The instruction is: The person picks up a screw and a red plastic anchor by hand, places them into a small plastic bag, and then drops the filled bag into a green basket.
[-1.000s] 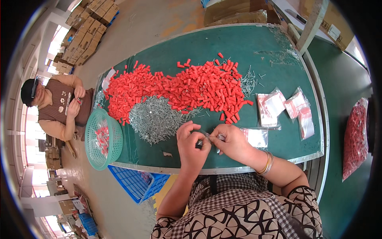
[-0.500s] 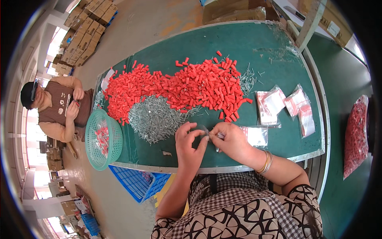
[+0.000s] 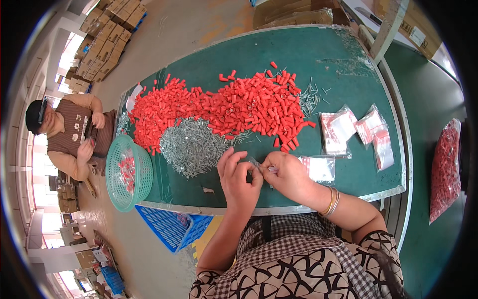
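Note:
Near the front edge of the green table, my left hand (image 3: 240, 183) pinches one side of a small clear plastic bag (image 3: 254, 163) between thumb and forefinger. My right hand (image 3: 290, 175) is closed on its other side, and something whitish shows between those fingers, too small to make out. The bag's contents, if any, are hidden. Beyond my hands lies a long heap of red plastic caps (image 3: 251, 107). A mound of small silver screws or nails (image 3: 191, 148) sits just left of my left hand. Right of my right hand is a flat pack of clear bags (image 3: 321, 170).
More bag packs (image 3: 336, 130) lie on the right side. A mint-green basket (image 3: 143, 187) holding red pieces stands at the table's left edge, beside a seated co-worker (image 3: 74, 134). Below are blue crates (image 3: 167, 226). A large bag of red caps (image 3: 444, 169) is far right.
My left fingers have drawn in closer to the bag, and its thumb now meets the forefinger on it. My right hand has barely shifted. The co-worker's hands have moved apart.

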`<state>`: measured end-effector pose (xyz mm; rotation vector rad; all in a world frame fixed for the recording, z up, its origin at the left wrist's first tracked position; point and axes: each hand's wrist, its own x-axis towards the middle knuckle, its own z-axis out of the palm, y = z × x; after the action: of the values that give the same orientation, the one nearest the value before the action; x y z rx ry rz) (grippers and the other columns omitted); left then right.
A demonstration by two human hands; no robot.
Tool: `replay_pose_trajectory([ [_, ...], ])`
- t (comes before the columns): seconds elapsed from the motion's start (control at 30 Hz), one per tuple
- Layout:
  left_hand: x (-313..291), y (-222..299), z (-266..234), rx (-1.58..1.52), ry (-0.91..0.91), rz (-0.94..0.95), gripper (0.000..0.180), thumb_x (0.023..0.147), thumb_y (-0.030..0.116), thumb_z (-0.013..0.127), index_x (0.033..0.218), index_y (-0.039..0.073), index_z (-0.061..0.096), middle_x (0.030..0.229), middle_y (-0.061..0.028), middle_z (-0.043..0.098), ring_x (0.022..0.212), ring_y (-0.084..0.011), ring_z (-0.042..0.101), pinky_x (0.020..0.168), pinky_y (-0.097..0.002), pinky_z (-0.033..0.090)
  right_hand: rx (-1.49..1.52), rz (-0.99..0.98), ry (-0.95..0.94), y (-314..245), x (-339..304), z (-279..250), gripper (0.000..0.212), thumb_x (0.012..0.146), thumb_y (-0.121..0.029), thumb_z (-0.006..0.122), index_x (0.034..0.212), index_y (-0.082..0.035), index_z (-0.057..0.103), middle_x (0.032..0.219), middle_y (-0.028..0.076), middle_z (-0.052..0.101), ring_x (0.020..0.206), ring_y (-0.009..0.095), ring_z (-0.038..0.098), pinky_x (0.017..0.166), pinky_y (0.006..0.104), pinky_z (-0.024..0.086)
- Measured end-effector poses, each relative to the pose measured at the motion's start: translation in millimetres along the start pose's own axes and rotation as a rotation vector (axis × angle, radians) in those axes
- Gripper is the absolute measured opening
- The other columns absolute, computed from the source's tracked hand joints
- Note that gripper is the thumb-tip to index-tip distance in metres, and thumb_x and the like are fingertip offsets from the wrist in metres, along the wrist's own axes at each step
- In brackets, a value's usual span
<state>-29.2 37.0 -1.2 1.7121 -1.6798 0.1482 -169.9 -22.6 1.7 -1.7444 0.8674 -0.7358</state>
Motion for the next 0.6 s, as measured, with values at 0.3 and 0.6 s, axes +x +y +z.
replay_pose_trajectory([
  [0.3,-4.5,-7.7,-6.9,-0.235,-0.132,-0.195,0.017,0.070,-0.002,0.070,0.083,0.004,0.062,0.109,-0.0098,0.058,0.116,-0.0318,0.050,0.095,-0.0413,0.041,0.327,0.311,-0.157,-2.6,3.9,-7.6,0.014,0.087,-0.011,0.060,0.079,0.000,0.059,0.064,0.008,0.058,0.050,0.016,0.060,0.047,0.0296,0.046],
  [0.6,-6.0,-1.9,-7.1,-0.109,-0.084,-0.112,0.017,0.068,-0.003,0.071,0.082,0.004,0.065,0.105,-0.0081,0.059,0.114,-0.0320,0.052,0.094,-0.0416,0.042,0.149,0.157,-0.098,-0.2,1.1,-4.4,0.012,0.084,-0.011,0.063,0.081,0.001,0.061,0.067,0.010,0.060,0.056,0.018,0.059,0.050,0.0304,0.046],
])
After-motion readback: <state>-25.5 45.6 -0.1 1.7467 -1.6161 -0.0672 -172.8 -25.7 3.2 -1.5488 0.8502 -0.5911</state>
